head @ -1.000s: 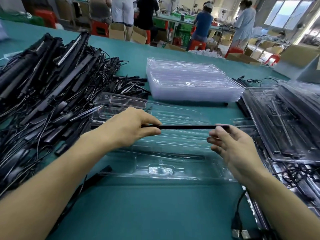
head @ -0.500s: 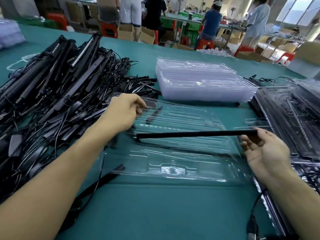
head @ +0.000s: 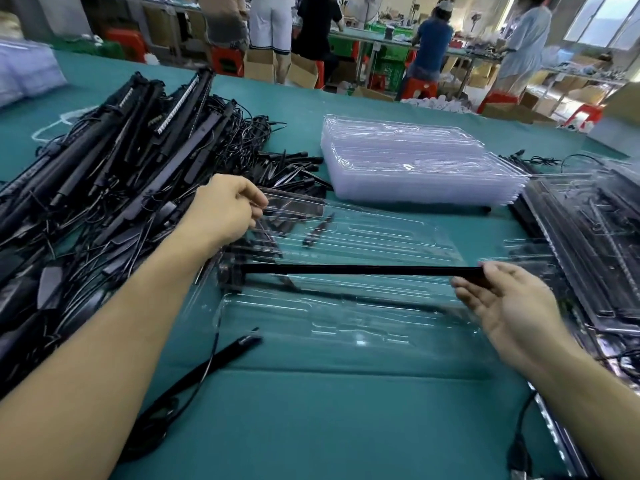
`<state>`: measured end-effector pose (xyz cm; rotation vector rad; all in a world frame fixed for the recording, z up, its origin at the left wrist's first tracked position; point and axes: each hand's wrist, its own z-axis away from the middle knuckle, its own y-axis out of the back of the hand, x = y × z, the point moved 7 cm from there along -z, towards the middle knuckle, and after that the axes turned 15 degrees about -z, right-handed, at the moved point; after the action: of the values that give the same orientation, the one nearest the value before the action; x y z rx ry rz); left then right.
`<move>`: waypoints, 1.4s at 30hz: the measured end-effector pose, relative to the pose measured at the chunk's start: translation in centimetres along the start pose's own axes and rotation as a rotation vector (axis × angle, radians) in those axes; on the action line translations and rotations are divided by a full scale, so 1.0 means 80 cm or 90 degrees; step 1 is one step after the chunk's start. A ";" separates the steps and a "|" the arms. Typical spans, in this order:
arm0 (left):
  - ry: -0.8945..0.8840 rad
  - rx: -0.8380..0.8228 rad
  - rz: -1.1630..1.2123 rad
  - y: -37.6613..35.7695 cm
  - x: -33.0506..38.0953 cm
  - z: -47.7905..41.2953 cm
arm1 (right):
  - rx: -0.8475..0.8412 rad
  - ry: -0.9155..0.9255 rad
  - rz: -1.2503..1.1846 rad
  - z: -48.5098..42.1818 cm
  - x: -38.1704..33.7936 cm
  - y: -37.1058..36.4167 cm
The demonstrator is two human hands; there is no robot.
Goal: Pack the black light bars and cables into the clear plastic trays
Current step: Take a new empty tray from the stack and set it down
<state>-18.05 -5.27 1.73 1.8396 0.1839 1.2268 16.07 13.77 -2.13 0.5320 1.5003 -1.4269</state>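
Observation:
An open clear plastic tray [head: 346, 313] lies on the green table in front of me. My right hand [head: 509, 299] pinches the right end of a long black light bar [head: 360, 270], which stretches level across the tray's middle. My left hand [head: 225, 209] grips the far left edge of the tray's lid [head: 346, 230]. A large heap of black light bars and cables [head: 114, 188] fills the left of the table. A loose black bar with its cable [head: 221, 358] lies by my left forearm.
A stack of empty clear trays [head: 415, 164] stands behind the open tray. Filled trays [head: 588, 237] are piled at the right edge, with a cable and plug [head: 519, 459] in front of them. People work at benches in the background.
My left hand let go of the bar's left end and moved up-left to the tray's lid edge. My right hand kept the bar and shifted right.

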 end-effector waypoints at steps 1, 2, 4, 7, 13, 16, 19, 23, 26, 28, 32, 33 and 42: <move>0.003 0.004 0.009 0.001 -0.001 0.000 | -0.010 -0.012 0.015 0.002 0.004 -0.002; 0.005 0.005 0.017 0.001 -0.001 -0.001 | -0.022 -0.023 0.030 0.003 0.007 -0.004; 0.006 -0.003 0.032 0.000 -0.002 -0.002 | -0.043 -0.030 0.054 0.004 0.009 -0.007; 0.004 -0.008 0.030 -0.002 -0.003 -0.003 | -0.075 -0.005 0.159 -0.001 0.007 -0.010; -0.022 0.027 -0.019 0.005 0.002 -0.003 | -0.148 0.170 0.575 -0.009 -0.014 -0.016; -0.027 0.030 -0.055 0.004 0.002 -0.001 | -0.207 0.223 0.716 -0.002 -0.009 -0.023; -0.011 0.045 -0.068 0.004 -0.002 -0.001 | -0.251 0.298 0.791 0.006 -0.004 -0.028; -0.002 0.100 -0.063 0.010 -0.005 -0.001 | -0.292 0.346 0.864 0.010 0.002 -0.033; 0.008 0.127 -0.043 0.015 -0.010 -0.004 | -0.279 0.352 0.888 0.006 -0.001 -0.033; 0.015 0.130 -0.039 0.014 -0.013 -0.004 | -0.259 0.340 0.916 0.003 -0.004 -0.028; 0.020 0.144 -0.031 0.012 -0.015 -0.004 | -0.211 0.324 0.945 0.002 -0.010 -0.023; 0.021 0.137 -0.009 0.011 -0.016 -0.006 | -0.202 0.324 0.949 0.002 -0.011 -0.023; 0.024 0.023 0.226 -0.011 -0.017 -0.010 | -0.270 0.398 0.984 0.019 -0.005 -0.045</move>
<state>-19.05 -5.03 0.26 1.9357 -0.1058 1.5079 13.76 11.66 0.26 1.4762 1.1544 0.2820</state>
